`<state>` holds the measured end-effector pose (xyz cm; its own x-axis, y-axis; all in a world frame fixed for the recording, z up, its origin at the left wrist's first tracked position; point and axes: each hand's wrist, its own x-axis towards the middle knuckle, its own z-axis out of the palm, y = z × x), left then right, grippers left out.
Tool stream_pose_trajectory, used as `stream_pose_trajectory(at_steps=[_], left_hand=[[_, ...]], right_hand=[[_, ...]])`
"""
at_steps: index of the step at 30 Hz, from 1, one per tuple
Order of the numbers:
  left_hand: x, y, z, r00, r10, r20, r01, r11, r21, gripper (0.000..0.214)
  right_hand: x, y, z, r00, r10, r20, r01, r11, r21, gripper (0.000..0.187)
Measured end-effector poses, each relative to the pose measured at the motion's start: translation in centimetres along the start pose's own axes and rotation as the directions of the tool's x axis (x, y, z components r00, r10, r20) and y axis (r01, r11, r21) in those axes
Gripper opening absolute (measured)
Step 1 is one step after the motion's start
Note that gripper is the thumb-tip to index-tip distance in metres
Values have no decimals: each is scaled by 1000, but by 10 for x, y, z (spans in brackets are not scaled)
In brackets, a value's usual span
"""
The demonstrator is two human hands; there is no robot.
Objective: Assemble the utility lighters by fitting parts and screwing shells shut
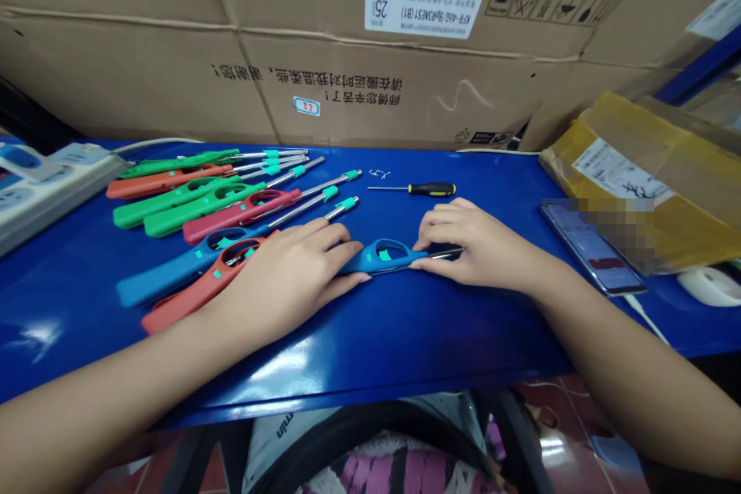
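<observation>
A blue long-nosed lighter (pixel 385 255) lies flat on the blue table (pixel 370 340) between both hands. My left hand (pixel 295 274) rests over its handle end, fingers curled onto it. My right hand (pixel 475 243) pinches the metal tube end with thumb and fingers. Just left of my left hand lies a row of several similar lighters (pixel 214 208) in green, orange, red and blue, their metal noses pointing right.
A small screwdriver (pixel 422 189) with a black and yellow handle lies behind the hands. A phone (pixel 590 247) and a taped yellow parcel (pixel 648 177) are at right. A white power strip (pixel 40 185) sits at far left. Cardboard boxes (pixel 347 38) wall the back.
</observation>
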<state>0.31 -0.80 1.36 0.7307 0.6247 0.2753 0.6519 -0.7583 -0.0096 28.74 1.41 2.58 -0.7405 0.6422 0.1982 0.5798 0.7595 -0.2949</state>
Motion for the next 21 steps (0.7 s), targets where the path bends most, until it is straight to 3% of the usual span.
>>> stream_pose_trajectory(at_steps=[7,21], left_hand=[[0,0,3,1000,5,18,-4,1000,-24,36],[-2,-1,-6,998,-28,50,33,994,-109,31]], right_hand=[[-1,-2,-1,999,5,43,-1,996,-92,21],[-2,-2,-1,998,3,63,3,995,-99,20]])
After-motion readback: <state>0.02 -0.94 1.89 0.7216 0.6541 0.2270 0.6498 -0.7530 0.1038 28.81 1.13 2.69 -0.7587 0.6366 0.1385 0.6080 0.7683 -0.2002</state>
